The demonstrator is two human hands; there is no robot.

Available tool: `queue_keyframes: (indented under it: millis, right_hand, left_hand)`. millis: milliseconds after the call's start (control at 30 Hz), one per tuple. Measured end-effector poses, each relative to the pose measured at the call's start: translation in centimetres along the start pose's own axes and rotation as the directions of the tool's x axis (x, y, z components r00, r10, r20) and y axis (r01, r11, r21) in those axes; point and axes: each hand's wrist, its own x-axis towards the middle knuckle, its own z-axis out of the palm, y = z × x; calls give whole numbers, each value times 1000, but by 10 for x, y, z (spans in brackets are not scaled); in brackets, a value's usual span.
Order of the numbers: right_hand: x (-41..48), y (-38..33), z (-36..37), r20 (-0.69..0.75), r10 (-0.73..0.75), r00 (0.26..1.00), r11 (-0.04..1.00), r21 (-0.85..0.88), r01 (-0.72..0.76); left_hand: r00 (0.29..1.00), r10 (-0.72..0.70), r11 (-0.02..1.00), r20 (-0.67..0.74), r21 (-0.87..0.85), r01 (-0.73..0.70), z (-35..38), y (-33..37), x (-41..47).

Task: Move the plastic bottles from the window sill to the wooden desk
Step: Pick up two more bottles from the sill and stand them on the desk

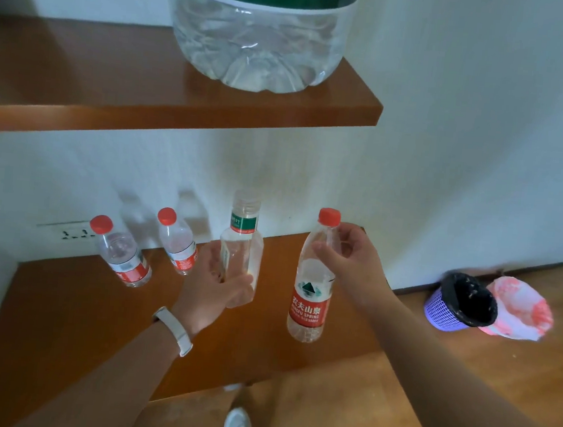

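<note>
Bottle with no cap point(240, 254) sits wrapped low in my left fingers point(232, 286), red-capped bottle point(309, 298) pinched at its shoulder by my right fingers point(346, 235), both kept upright near the worktop's point(91, 315) front, clear of two small bottles point(124, 260) behind.

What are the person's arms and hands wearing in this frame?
The left forearm and right forearm are bare, with no sleeves in view. A white band sits on the left wrist. The left hand and right hand are ungloved; no rings show.
</note>
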Motion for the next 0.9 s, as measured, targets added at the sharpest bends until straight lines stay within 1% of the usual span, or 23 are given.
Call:
queue_keyframes:
  millis: [167,367,567,667,900]
  right_hand:
    - [29,2,16,30,-22,999,999,-35,23]
    - [70,15,33,133,-6,991,999,-31,11]
    - [108,39,49,251,-10,968,1000,-6,12]
    - [123,50,59,269,-12,963,1000,9,10]
    - [137,68,81,309,-17,951,1000,11,15]
  left_hand:
    - [999,-34,999,-19,32,35,-1,-7,21]
    - [986,-128,992,-107,3,129,18,-30,39]
    - [953,-233,968,-194,46,246,32,-53,59]
    - [930,-288,950,-229,51,307,39,-59,64]
    - [904,-336,934,-264,33,357,51,-83,64]
